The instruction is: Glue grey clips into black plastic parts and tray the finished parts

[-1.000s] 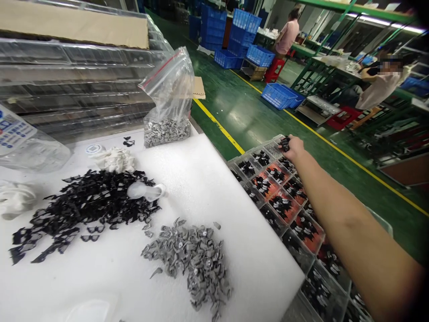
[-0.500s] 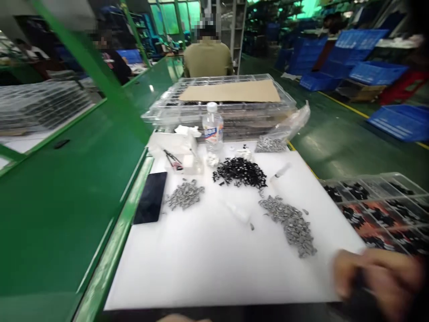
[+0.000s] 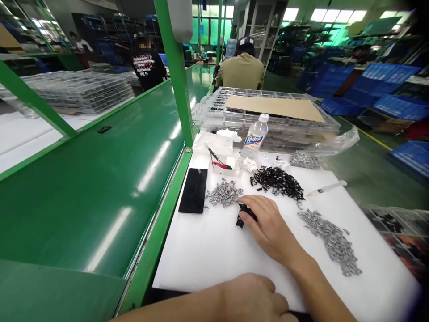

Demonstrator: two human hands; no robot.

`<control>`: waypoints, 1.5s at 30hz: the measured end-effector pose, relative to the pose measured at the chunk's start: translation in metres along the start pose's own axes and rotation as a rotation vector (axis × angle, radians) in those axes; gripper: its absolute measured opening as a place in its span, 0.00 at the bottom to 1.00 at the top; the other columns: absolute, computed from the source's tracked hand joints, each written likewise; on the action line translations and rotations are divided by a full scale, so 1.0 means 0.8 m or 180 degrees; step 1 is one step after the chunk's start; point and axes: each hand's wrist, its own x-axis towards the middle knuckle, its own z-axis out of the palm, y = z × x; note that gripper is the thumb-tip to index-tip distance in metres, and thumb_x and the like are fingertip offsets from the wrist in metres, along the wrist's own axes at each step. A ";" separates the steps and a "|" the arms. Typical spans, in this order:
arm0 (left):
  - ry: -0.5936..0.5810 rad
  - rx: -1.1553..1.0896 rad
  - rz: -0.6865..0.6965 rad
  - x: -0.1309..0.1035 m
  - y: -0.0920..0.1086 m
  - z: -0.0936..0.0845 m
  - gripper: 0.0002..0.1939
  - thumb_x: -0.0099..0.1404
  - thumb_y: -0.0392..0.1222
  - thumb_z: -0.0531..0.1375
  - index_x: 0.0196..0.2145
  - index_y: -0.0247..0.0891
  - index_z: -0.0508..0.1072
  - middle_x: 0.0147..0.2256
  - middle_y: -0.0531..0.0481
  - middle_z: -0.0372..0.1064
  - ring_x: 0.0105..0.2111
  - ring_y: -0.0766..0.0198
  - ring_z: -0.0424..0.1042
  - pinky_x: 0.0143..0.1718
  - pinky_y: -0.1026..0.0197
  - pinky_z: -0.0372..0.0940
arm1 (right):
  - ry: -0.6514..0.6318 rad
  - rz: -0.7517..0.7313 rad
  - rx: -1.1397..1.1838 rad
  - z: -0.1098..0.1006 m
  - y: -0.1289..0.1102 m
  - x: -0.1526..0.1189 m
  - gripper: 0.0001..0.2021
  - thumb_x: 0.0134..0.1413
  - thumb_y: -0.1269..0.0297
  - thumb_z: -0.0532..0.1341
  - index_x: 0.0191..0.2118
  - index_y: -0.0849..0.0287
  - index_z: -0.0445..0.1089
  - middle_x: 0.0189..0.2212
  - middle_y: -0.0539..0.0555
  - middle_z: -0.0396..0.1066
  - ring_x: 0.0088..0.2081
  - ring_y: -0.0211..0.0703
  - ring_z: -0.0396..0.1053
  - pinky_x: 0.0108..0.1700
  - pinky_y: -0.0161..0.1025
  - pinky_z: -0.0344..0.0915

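Note:
My right hand (image 3: 270,226) is at the middle of the white work surface (image 3: 201,259), its thumb and fingers closed around a small clump of black plastic parts (image 3: 240,221). These parts touch the surface just below a small pile of grey parts (image 3: 224,193). Close to the front edge, my left hand (image 3: 256,297) has its fingers curled, and whatever they may hold is hidden. A larger pile of black parts (image 3: 278,182) lies beyond my right hand. On the right spreads a long heap of grey parts (image 3: 333,241).
A phone (image 3: 193,190), a syringe (image 3: 326,188) and a plastic bottle (image 3: 256,134) are on the table. Behind stand stacked clear trays (image 3: 268,123) under cardboard (image 3: 275,107). A green conveyor (image 3: 110,192) runs along the left. Co-workers sit farther away.
My right hand has come from the right edge to the middle and now has black parts in it. My left hand has risen farther into view. The view has turned left.

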 end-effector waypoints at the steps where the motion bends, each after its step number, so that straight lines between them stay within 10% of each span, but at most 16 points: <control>1: 0.0258 -0.0053 -0.0147 0.006 -0.003 -0.004 0.08 0.71 0.43 0.64 0.33 0.40 0.73 0.23 0.57 0.54 0.20 0.67 0.56 0.19 0.61 0.48 | 0.0053 0.0042 0.0018 -0.008 0.002 -0.007 0.18 0.75 0.57 0.55 0.65 0.49 0.65 0.63 0.56 0.72 0.65 0.53 0.65 0.69 0.58 0.56; 5: 0.1073 0.0001 -0.0838 0.027 -0.021 -0.031 0.16 0.70 0.44 0.59 0.24 0.40 0.65 0.20 0.57 0.50 0.18 0.67 0.52 0.17 0.58 0.44 | 0.0596 0.0455 -0.0086 -0.039 0.022 -0.047 0.17 0.74 0.56 0.56 0.63 0.45 0.67 0.63 0.52 0.71 0.65 0.50 0.65 0.66 0.53 0.59; 8: 0.0419 0.0249 -0.1572 0.028 -0.040 -0.054 0.04 0.66 0.40 0.58 0.34 0.39 0.72 0.29 0.50 0.65 0.26 0.59 0.63 0.22 0.53 0.58 | 0.0657 0.0689 -0.0824 -0.048 0.042 -0.069 0.16 0.71 0.55 0.60 0.60 0.49 0.69 0.57 0.55 0.75 0.59 0.56 0.70 0.57 0.54 0.62; 13: 0.0146 0.0430 -0.2175 0.018 -0.067 -0.068 0.20 0.67 0.32 0.58 0.56 0.27 0.72 0.40 0.38 0.70 0.37 0.48 0.68 0.30 0.48 0.67 | 0.0399 0.0735 -0.1120 -0.041 0.059 -0.075 0.15 0.71 0.56 0.60 0.57 0.54 0.72 0.52 0.58 0.78 0.54 0.60 0.74 0.52 0.56 0.61; 19: 0.0206 0.0141 -0.1908 0.015 -0.071 -0.064 0.08 0.70 0.28 0.56 0.41 0.33 0.75 0.35 0.44 0.67 0.33 0.55 0.64 0.31 0.52 0.65 | 0.1029 0.0935 -0.0538 -0.050 0.060 -0.086 0.18 0.70 0.56 0.61 0.61 0.54 0.71 0.55 0.59 0.75 0.55 0.54 0.73 0.55 0.51 0.68; 29: 0.0407 -0.0605 -0.1643 0.012 -0.069 -0.071 0.15 0.68 0.24 0.56 0.50 0.30 0.73 0.48 0.35 0.70 0.42 0.54 0.69 0.39 0.51 0.68 | 0.2116 0.2108 0.3473 -0.049 0.047 -0.140 0.12 0.58 0.61 0.72 0.48 0.47 0.76 0.37 0.51 0.77 0.27 0.34 0.66 0.30 0.36 0.66; 32: 0.0438 -0.0580 -0.2044 0.017 -0.061 -0.072 0.06 0.70 0.36 0.61 0.43 0.31 0.73 0.35 0.43 0.67 0.32 0.57 0.65 0.30 0.53 0.62 | 0.1963 0.2123 0.3411 -0.047 0.047 -0.146 0.13 0.57 0.62 0.73 0.47 0.47 0.76 0.34 0.52 0.77 0.30 0.37 0.71 0.32 0.35 0.69; 36: -0.0186 -0.0209 -0.1900 0.024 -0.058 -0.069 0.18 0.71 0.55 0.63 0.32 0.37 0.70 0.29 0.49 0.63 0.28 0.57 0.61 0.25 0.52 0.54 | 0.1881 0.2133 0.2761 -0.042 0.052 -0.155 0.15 0.56 0.61 0.74 0.49 0.51 0.80 0.31 0.52 0.77 0.30 0.40 0.73 0.33 0.37 0.72; 40: -0.0382 -0.0535 -0.1511 0.027 -0.066 -0.069 0.05 0.73 0.40 0.60 0.40 0.35 0.74 0.34 0.46 0.68 0.31 0.57 0.63 0.30 0.52 0.56 | 0.2117 0.1981 0.2516 -0.040 0.047 -0.149 0.15 0.58 0.62 0.73 0.51 0.51 0.78 0.30 0.51 0.79 0.32 0.44 0.77 0.36 0.41 0.75; 45: -0.0515 -0.0789 -0.1354 0.021 -0.073 -0.073 0.19 0.72 0.34 0.55 0.59 0.33 0.71 0.51 0.37 0.72 0.43 0.51 0.70 0.40 0.49 0.64 | 0.2032 0.1727 0.1731 -0.049 0.034 -0.126 0.12 0.58 0.66 0.72 0.45 0.51 0.73 0.42 0.55 0.82 0.45 0.53 0.81 0.42 0.47 0.77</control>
